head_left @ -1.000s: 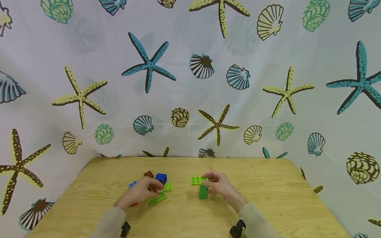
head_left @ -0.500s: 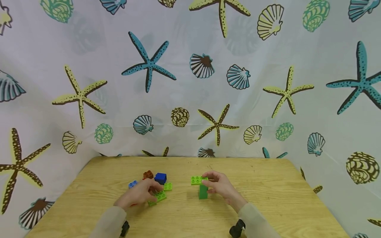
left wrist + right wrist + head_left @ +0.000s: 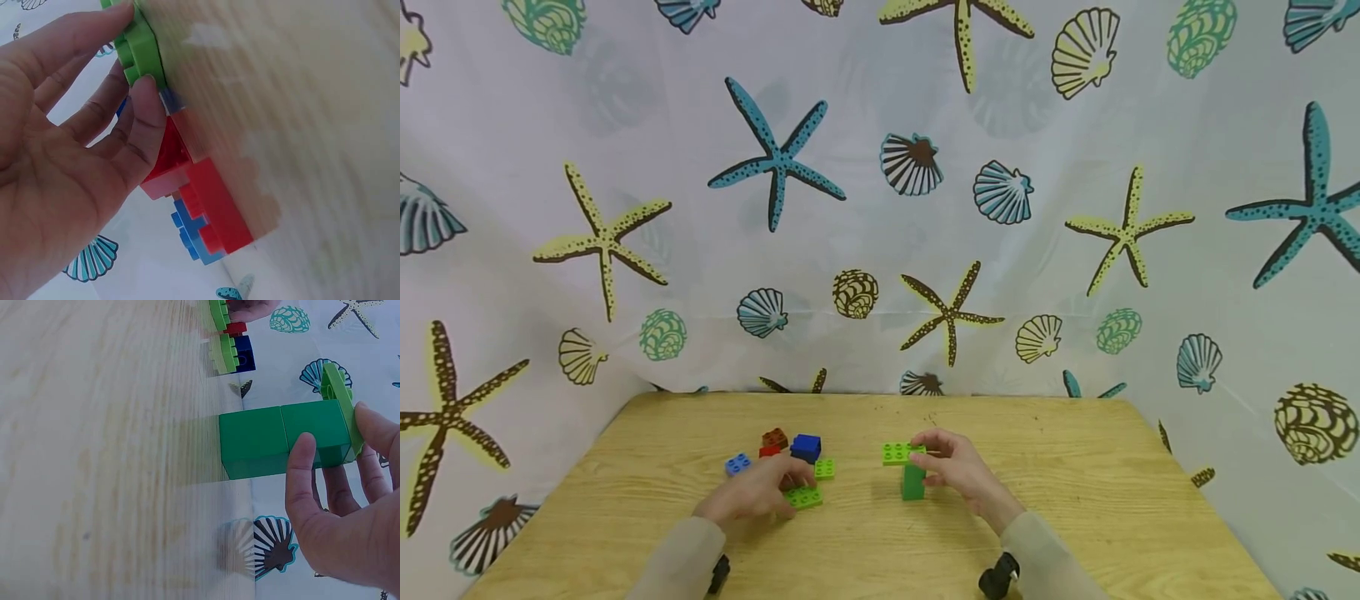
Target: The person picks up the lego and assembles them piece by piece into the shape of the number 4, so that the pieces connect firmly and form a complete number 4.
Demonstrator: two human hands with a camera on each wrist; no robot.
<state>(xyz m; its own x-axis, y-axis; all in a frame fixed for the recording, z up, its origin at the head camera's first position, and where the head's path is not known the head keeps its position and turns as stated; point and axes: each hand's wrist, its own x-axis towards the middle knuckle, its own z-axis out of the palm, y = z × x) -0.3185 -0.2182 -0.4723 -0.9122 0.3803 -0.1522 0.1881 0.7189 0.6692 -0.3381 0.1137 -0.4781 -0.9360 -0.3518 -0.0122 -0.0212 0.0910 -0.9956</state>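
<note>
My right hand grips a tower of two dark green bricks standing on the table. Its thumb lies on the upper brick's side, and other fingers reach behind it. A long light green flat brick caps the tower and overhangs to the left, with a finger touching its top. My left hand pinches another long light green brick by its ends, low at the tabletop. Beside that hand lie red bricks and a light blue brick.
Behind the left hand sit a dark blue brick, a brown brick and a small light green brick. The wooden table ends at a hanging cloth printed with shells and starfish.
The long light green brick at my left hand has turned from slanted to nearly level. That hand has shifted slightly, showing more of the red brick behind. My right hand stays on the tower.
</note>
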